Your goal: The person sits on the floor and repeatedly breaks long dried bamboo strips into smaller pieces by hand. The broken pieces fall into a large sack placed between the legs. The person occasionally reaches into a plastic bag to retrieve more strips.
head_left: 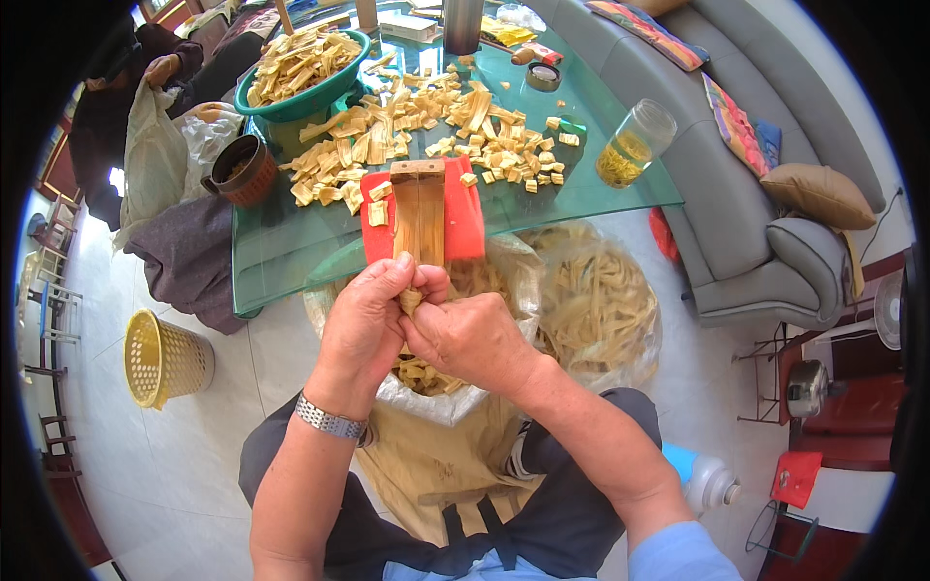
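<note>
My left hand and my right hand meet in front of me, pinching a short, tan, folded piece of dried plant strip between their fingertips. Just beyond my fingers, a grooved wooden block with a crosspiece at its far end lies on a red cloth at the table's edge. Two cut pieces rest on the cloth's left side. Below my hands stands an open white woven sack holding similar strips, partly hidden by my hands.
Many cut pieces are spread over the glass table. A green basin heaped with strips, a brown mug and a glass jar stand there. A clear bag of strips sits right; a perforated basket left. Another person's hand grips a sack.
</note>
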`<state>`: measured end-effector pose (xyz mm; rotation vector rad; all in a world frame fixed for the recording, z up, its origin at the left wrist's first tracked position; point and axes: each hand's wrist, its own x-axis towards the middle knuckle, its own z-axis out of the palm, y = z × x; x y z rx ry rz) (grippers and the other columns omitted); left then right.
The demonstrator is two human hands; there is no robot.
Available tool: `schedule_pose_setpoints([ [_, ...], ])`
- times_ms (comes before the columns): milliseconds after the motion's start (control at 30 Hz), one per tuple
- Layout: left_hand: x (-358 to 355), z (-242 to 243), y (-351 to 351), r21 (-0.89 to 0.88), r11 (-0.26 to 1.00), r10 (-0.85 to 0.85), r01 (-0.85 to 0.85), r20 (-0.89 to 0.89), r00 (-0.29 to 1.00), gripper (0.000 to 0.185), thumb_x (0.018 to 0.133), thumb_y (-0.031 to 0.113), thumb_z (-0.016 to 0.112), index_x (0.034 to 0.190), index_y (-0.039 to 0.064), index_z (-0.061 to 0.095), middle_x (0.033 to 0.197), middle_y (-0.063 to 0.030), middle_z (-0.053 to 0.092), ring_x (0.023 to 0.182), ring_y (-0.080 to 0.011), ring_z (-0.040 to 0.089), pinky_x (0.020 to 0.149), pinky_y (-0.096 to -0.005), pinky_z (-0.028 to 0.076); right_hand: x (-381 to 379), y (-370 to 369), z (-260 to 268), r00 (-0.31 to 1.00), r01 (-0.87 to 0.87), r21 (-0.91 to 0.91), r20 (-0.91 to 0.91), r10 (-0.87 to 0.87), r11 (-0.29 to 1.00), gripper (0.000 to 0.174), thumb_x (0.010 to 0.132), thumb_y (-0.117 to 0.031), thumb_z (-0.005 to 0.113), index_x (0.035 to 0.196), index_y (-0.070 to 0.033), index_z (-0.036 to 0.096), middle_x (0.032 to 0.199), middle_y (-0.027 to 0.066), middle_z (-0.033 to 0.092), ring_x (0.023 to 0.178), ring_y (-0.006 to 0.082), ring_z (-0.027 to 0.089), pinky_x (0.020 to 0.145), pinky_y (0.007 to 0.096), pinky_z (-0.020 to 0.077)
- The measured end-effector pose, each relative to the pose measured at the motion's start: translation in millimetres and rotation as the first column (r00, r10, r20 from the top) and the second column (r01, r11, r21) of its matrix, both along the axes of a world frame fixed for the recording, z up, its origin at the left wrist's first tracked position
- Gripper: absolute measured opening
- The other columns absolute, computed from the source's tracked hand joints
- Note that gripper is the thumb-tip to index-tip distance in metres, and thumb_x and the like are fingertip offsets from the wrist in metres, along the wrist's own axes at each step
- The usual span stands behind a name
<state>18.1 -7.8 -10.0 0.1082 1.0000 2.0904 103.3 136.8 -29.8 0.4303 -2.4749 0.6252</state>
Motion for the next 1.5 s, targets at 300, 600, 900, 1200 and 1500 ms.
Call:
schedule_pose_setpoints([
  [300,3,5,-5,-0.019,0.999,-0.049,0.050,0.031,0.998,0.023,0.104,0.021,0.061,0.101,-0.002,0.067,0.099,-0.0136,0.071,0.102,-0.0275,0.069,0.101,-0.0421,0.054,13,-10,8,0.998,-0.067,0.040,0.003,0.066,0.997,0.023,0.090,-0.016,0.069,0.074,-0.010,0.054,0.056,0.0058,0.053,0.050,0.0228,0.062,0.046,0.0364,0.0508],
  [600,2,30,-5,-0.144,0.989,-0.027,0.020,-0.043,0.999,0.028,0.105,0.023,0.062,0.117,-0.002,0.065,0.112,-0.0144,0.071,0.103,-0.0233,0.068,0.099,-0.0364,0.054,16,-13,-3,0.954,0.094,-0.524,0.290,0.074,0.846,0.029,0.104,-0.024,0.060,0.081,-0.007,0.059,0.065,0.0076,0.060,0.055,0.0202,0.063,0.053,0.0349,0.0497],
  [900,-7,20,-14,-0.308,0.949,-0.074,-0.071,-0.437,0.896,0.029,0.102,0.016,0.067,0.125,-0.001,0.064,0.109,-0.0030,0.070,0.097,-0.0103,0.064,0.091,-0.0273,0.052,0,18,13,0.846,0.273,-0.820,0.454,0.281,0.502,0.019,0.106,-0.020,0.061,0.108,-0.002,0.065,0.081,0.0035,0.068,0.068,0.0078,0.062,0.062,0.0252,0.0518],
  [1200,-33,19,-7,-0.297,0.937,0.087,-0.183,-0.311,0.947,0.025,0.102,0.015,0.067,0.121,0.000,0.063,0.104,-0.0054,0.069,0.090,-0.0104,0.067,0.083,-0.0247,0.057,-23,39,25,0.968,0.180,-0.478,0.239,-0.070,0.860,0.037,0.094,-0.011,0.071,0.129,-0.004,0.063,0.100,0.0115,0.073,0.083,0.0228,0.071,0.076,0.0348,0.0580],
  [1500,-46,18,3,-0.372,0.912,0.059,-0.172,-0.297,0.953,0.025,0.101,0.016,0.069,0.120,0.001,0.063,0.098,-0.0030,0.068,0.084,-0.0099,0.066,0.080,-0.0263,0.057,-46,56,7,0.989,0.143,-0.202,0.065,-0.133,0.969,0.018,0.093,-0.015,0.069,0.106,-0.005,0.076,0.096,0.0126,0.074,0.090,0.0305,0.071,0.080,0.0404,0.0580],
])
